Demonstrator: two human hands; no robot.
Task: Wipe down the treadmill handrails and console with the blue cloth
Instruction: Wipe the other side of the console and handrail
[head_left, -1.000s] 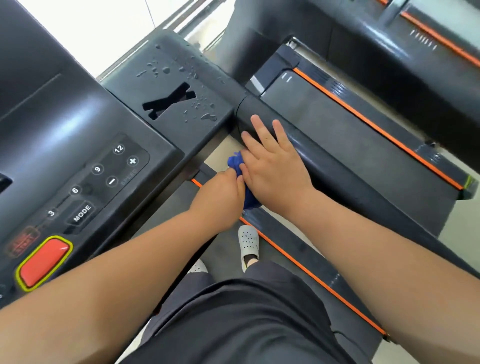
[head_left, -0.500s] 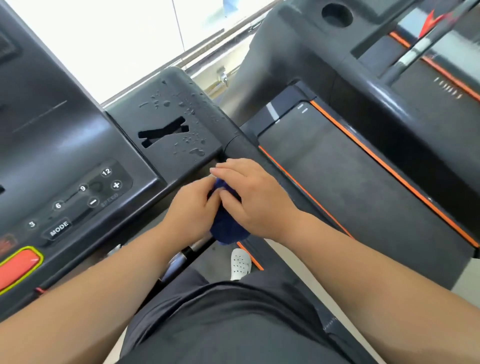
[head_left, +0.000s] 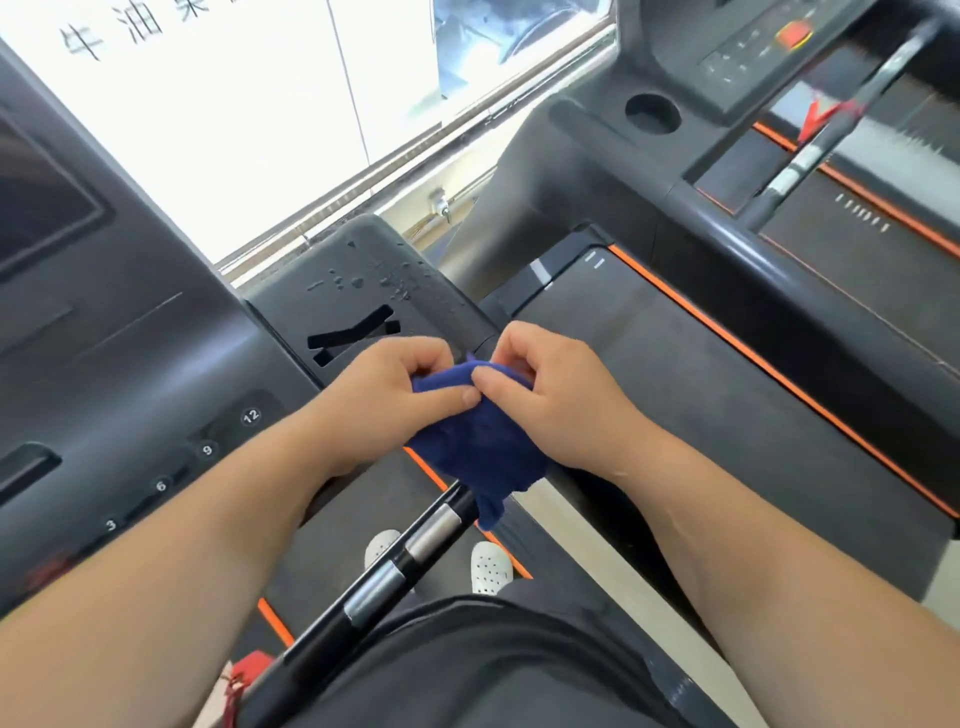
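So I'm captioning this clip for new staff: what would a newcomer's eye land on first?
The bunched blue cloth at centre, pinched by the left hand and the right hand. Just above them, water droplets bead on the dark console tray; an orange stripe edges the treadmill belt on the right.

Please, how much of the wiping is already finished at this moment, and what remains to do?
Nothing looks clearly finished: no wiped area shows. In hand: the left hand and right hand both pinch the blue cloth in the air, apparently refolding it, off every surface. Left: the water droplets on the console's slotted panel, the speed buttons and the front grip bar.
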